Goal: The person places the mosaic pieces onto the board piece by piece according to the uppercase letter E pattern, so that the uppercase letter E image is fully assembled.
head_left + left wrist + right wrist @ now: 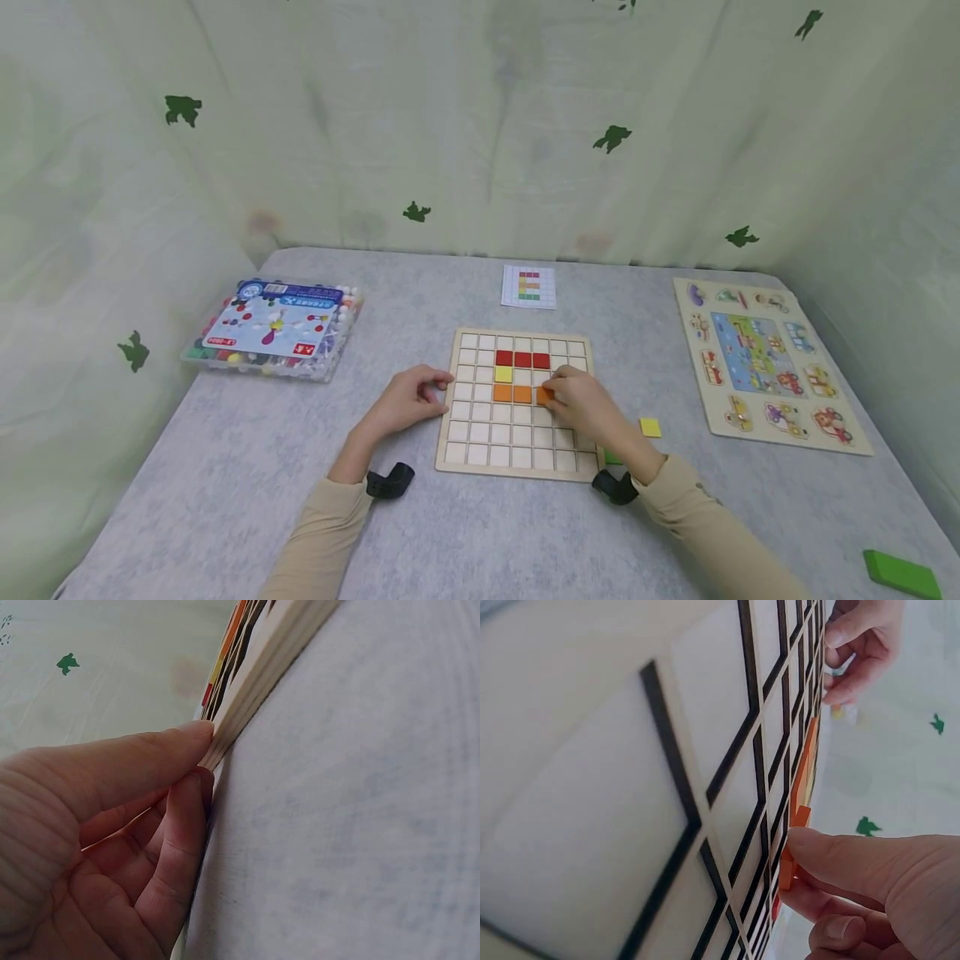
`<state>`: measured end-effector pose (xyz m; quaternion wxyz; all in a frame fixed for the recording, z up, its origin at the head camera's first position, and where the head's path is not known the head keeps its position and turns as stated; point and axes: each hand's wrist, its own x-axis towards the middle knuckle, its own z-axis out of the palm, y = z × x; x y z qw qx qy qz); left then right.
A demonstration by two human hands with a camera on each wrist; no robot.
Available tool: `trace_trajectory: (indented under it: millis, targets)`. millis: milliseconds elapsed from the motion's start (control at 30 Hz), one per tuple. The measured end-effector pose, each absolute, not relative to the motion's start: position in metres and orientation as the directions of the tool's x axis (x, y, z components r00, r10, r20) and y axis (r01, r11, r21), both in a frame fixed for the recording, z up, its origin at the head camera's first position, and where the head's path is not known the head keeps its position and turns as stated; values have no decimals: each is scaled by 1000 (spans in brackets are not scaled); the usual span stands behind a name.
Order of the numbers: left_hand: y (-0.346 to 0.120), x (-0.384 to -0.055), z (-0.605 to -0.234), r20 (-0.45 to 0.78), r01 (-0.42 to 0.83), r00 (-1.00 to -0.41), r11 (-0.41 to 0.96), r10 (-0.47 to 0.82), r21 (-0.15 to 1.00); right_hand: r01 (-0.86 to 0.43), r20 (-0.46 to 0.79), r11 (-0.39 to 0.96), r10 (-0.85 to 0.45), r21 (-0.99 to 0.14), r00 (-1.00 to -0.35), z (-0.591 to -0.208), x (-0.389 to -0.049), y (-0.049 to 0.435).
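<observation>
A wooden grid board (pixel 468 433) lies flat on the table, its square cells framed by thin strips. My left hand (pixel 405 402) pinches its left edge, thumb (pixel 176 742) on the rim and fingers curled beside it. Between thumb and fingers, my right hand (pixel 588 408) holds an orange tile (pixel 786 871), tilted at a cell in the board's middle. Left of it in the same row sit two orange tiles (pixel 522 394). Above them are a yellow tile (pixel 503 374) and a row of three red tiles (pixel 522 360).
Behind the board lies a pattern card (pixel 528 287). A loose yellow tile (pixel 650 427) and a partly hidden green tile (pixel 612 457) lie by my right forearm. A bead-filled plastic box (pixel 270 321) stands left, a picture puzzle (pixel 697 367) right, a green block (pixel 902 573) front right.
</observation>
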<state>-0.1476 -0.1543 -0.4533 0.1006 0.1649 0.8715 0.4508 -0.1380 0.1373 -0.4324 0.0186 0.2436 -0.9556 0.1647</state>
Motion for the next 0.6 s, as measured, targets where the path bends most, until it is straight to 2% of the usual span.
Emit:
trace_trajectory:
  millis: [600]
  targets:
    - [-154,-146,-451,-20,198,-927,533,375,823,-485,110,821,-475,-301,-873,-435,-142,133]
